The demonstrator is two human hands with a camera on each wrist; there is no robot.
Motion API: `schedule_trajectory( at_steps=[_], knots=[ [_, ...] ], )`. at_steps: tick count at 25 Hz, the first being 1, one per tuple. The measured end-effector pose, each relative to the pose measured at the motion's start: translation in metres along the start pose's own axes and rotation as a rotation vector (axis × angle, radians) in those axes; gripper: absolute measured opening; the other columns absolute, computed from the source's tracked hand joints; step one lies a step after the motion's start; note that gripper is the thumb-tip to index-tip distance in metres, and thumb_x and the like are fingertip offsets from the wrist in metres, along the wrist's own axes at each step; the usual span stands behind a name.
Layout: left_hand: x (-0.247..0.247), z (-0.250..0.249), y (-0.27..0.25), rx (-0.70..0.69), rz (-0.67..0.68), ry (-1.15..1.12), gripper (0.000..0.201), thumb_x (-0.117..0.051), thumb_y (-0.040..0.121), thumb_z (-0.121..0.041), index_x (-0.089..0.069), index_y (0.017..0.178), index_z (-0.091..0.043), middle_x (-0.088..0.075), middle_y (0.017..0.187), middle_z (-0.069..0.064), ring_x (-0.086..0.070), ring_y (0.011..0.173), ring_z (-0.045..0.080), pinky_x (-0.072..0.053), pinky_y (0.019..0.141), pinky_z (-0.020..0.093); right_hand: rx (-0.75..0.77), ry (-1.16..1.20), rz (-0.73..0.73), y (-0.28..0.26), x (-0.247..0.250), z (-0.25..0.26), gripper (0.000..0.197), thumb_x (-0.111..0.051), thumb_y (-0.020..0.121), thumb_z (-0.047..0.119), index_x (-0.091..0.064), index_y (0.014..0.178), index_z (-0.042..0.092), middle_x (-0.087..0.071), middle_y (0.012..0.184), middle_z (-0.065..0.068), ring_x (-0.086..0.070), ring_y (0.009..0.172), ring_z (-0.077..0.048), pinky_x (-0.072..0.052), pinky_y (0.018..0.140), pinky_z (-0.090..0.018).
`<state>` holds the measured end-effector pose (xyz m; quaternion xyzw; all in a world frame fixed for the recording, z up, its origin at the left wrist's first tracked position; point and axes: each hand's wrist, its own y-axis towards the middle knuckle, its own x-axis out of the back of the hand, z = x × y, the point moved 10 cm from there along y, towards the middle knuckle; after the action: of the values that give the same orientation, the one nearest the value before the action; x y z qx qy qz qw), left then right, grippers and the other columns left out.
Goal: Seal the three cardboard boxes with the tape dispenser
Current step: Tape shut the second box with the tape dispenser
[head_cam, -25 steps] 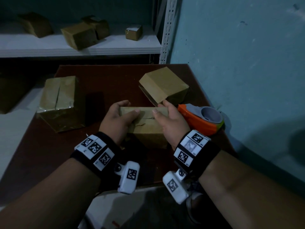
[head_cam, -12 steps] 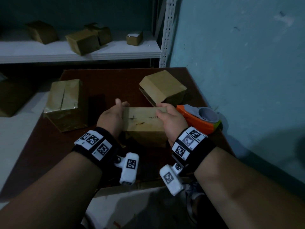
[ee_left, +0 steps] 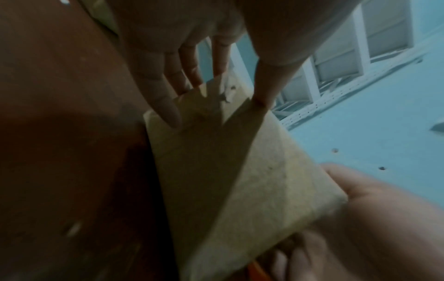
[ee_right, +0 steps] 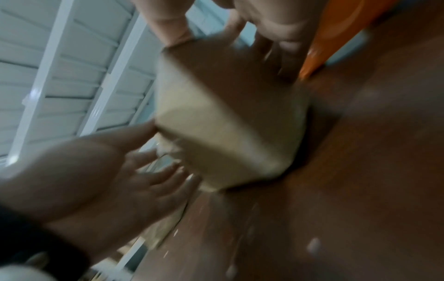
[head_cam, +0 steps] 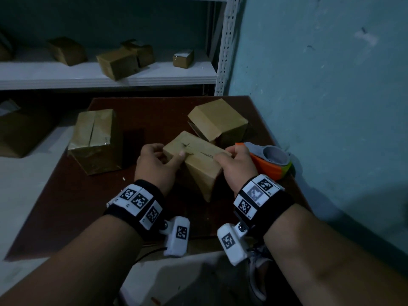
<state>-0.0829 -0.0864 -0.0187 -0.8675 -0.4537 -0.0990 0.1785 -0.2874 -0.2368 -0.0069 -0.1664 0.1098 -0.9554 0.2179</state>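
1. The small cardboard box (head_cam: 194, 160) sits mid-table (head_cam: 77, 206), turned corner-on, between both hands.
2. The left hand (head_cam: 154, 166) grips its left end, thumb on top by the flap seam, fingers spread down the side.
3. The right hand (head_cam: 236, 166) pinches its right top edge.
4. Faint print by the seam is unreadable.
5. The tape dispenser (head_cam: 269, 160) lies just right of this box; the second box (head_cam: 217, 120) is behind it and the taped box (head_cam: 95, 138) to its left.

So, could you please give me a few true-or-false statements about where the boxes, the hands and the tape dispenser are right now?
1. Both hands hold the middle box. True.
2. The tape dispenser is in the right hand. False: it lies on the table, behind that hand.
3. The left box is held by the left hand. False: it stands apart, untouched.
4. More boxes sit on the shelf. True.
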Motion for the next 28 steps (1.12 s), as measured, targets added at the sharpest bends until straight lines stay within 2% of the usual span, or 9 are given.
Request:
schedule_trajectory(
  at_steps=[3, 6, 10, 14, 18, 20, 22, 25, 28],
  knots=[
    [0.009, -0.013, 0.001, -0.048, -0.087, -0.011, 0.05, -0.075, 0.092, -0.045, -0.053, 0.137, -0.037, -0.056, 0.14, -0.007, -0.06, 0.117, 0.015, -0.059, 0.094, 0.044, 0.061, -0.052, 0.028, -0.001, 0.009, 0.005, 0.022, -0.072, 0.092, 0.042, -0.07, 0.1, 0.022, -0.074, 0.096, -0.005, -0.071, 0.09, -0.023, -0.06, 0.09, -0.053],
    [-0.002, -0.009, 0.001, -0.006, 0.019, -0.144, 0.063, -0.078, 0.091, -0.037, -0.05, 0.148, -0.036, -0.057, 0.14, -0.01, -0.06, 0.12, 0.017, -0.058, 0.094, 0.042, 0.116, -0.058, -0.03, 0.002, 0.028, 0.014, 0.017, -0.071, 0.094, 0.04, -0.07, 0.096, 0.024, -0.073, 0.087, -0.003, -0.072, 0.083, -0.023, -0.061, 0.087, -0.055],
    [-0.002, -0.01, 0.004, -0.035, 0.051, -0.186, 0.076, -0.084, 0.086, -0.024, -0.047, 0.151, -0.036, -0.057, 0.142, -0.008, -0.059, 0.125, 0.019, -0.057, 0.099, 0.045, 0.166, -0.136, -0.206, 0.015, 0.077, 0.032, 0.016, -0.068, 0.095, 0.044, -0.07, 0.095, 0.027, -0.07, 0.091, 0.0, -0.07, 0.089, -0.023, -0.058, 0.084, -0.043],
    [0.003, -0.015, 0.009, -0.108, 0.058, -0.082, 0.073, -0.085, 0.086, -0.029, -0.049, 0.148, -0.037, -0.057, 0.144, -0.011, -0.057, 0.129, 0.014, -0.055, 0.103, 0.046, 0.18, -0.342, -0.279, 0.029, 0.103, 0.033, 0.02, -0.072, 0.094, 0.041, -0.071, 0.103, 0.023, -0.067, 0.096, 0.009, -0.065, 0.097, -0.015, -0.046, 0.073, -0.028],
    [0.001, -0.026, 0.012, -0.196, 0.061, -0.047, 0.056, -0.075, 0.096, -0.026, -0.054, 0.147, -0.033, -0.057, 0.146, -0.011, -0.055, 0.132, 0.011, -0.051, 0.094, 0.03, 0.088, -0.483, -0.255, 0.04, 0.11, 0.015, 0.035, -0.077, 0.088, 0.044, -0.065, 0.116, 0.028, -0.067, 0.116, 0.003, -0.064, 0.108, -0.02, -0.051, 0.093, -0.038],
    [-0.004, -0.03, 0.014, -0.213, 0.077, -0.053, 0.05, -0.069, 0.1, -0.024, -0.055, 0.147, -0.033, -0.056, 0.149, -0.01, -0.054, 0.134, 0.01, -0.048, 0.093, 0.028, 0.098, -0.597, -0.243, 0.046, 0.108, 0.011, 0.044, -0.079, 0.084, 0.049, -0.062, 0.12, 0.029, -0.068, 0.12, 0.001, -0.066, 0.109, -0.023, -0.054, 0.097, -0.041],
    [-0.009, -0.03, 0.017, -0.199, 0.111, -0.094, 0.046, -0.064, 0.103, -0.021, -0.056, 0.147, -0.034, -0.053, 0.153, -0.01, -0.053, 0.136, 0.012, -0.05, 0.1, 0.031, 0.121, -0.748, -0.202, 0.051, 0.101, 0.008, 0.057, -0.081, 0.082, 0.053, -0.06, 0.128, 0.028, -0.07, 0.125, -0.001, -0.067, 0.113, -0.025, -0.055, 0.099, -0.044],
    [-0.02, -0.028, 0.02, -0.161, 0.203, -0.192, 0.046, -0.059, 0.106, -0.02, -0.055, 0.148, -0.036, -0.047, 0.159, -0.01, -0.049, 0.141, 0.014, -0.045, 0.116, 0.045, 0.115, -0.952, -0.155, 0.056, 0.093, 0.0, 0.069, -0.081, 0.08, 0.059, -0.055, 0.134, 0.026, -0.069, 0.125, -0.002, -0.068, 0.112, -0.029, -0.057, 0.095, -0.045],
    [-0.025, -0.028, 0.018, -0.153, 0.251, -0.258, 0.049, -0.064, 0.103, -0.029, -0.053, 0.15, -0.039, -0.042, 0.163, -0.009, -0.045, 0.145, 0.014, -0.041, 0.119, 0.045, 0.104, -0.997, -0.158, 0.057, 0.089, 0.0, 0.068, -0.082, 0.08, 0.057, -0.052, 0.133, 0.026, -0.069, 0.123, -0.005, -0.068, 0.111, -0.031, -0.057, 0.095, -0.047]
  ],
)
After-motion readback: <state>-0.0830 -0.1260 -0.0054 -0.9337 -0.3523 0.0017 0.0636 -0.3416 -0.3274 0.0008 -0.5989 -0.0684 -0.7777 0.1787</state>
